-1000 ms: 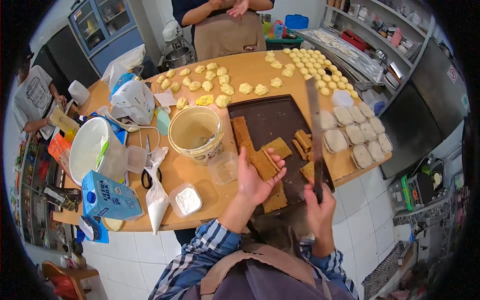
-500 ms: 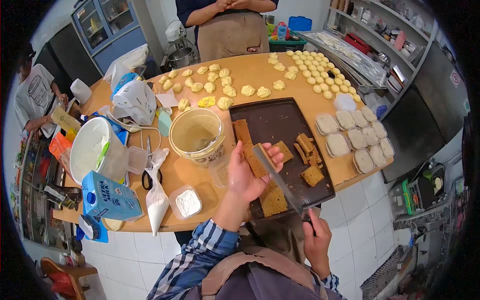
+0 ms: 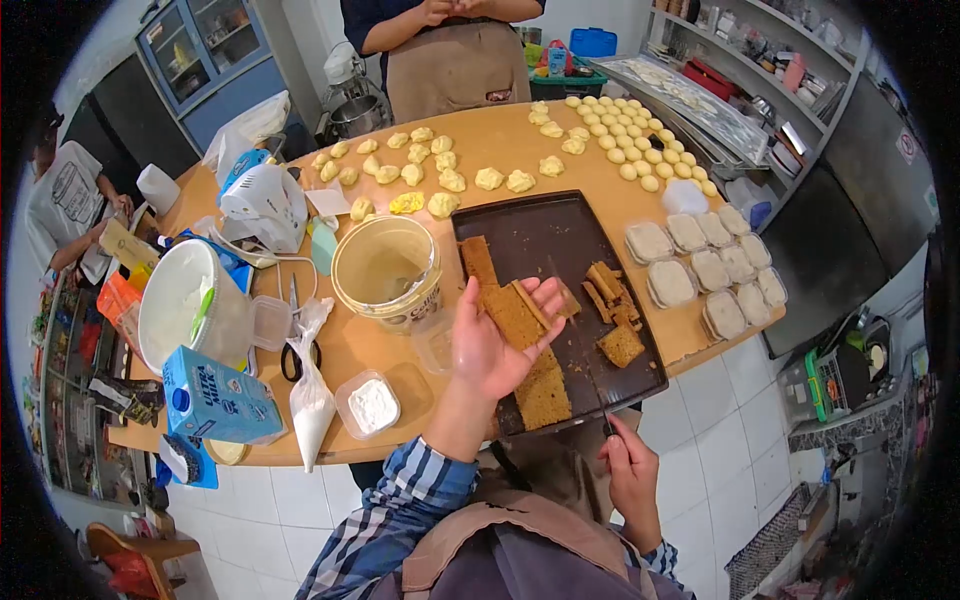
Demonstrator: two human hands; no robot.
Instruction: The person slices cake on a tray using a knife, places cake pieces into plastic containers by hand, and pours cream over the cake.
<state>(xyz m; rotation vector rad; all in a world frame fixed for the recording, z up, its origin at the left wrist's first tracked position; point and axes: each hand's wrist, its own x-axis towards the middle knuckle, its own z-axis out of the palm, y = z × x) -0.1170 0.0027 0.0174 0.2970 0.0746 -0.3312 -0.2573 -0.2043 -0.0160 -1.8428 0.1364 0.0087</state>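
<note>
My left hand (image 3: 492,355) is palm up over the dark baking tray (image 3: 552,222), holding a brown cake piece (image 3: 512,315) across palm and fingers. A thin strip on its right side leans against my fingers. My right hand (image 3: 632,478), closed on a knife (image 3: 607,424), is at the tray's near edge. The blade is seen almost edge-on against the dark tray and is hard to make out. In the tray lie a large cake slab (image 3: 543,393), cut cake sticks (image 3: 604,288) and a cake chunk (image 3: 621,346).
Left of the tray stand a large tub (image 3: 386,270), a white-filled piping bag (image 3: 312,400), a milk carton (image 3: 222,395) and a white bucket (image 3: 190,310). Dough lumps (image 3: 450,180), round dough balls (image 3: 640,140) and lidded containers (image 3: 710,270) cover other parts. A person (image 3: 455,60) stands opposite.
The knife has moved away from the cake piece and turned edge-on, down toward the tray's near side. My left fingers have spread slightly, with the thin strip against them.
</note>
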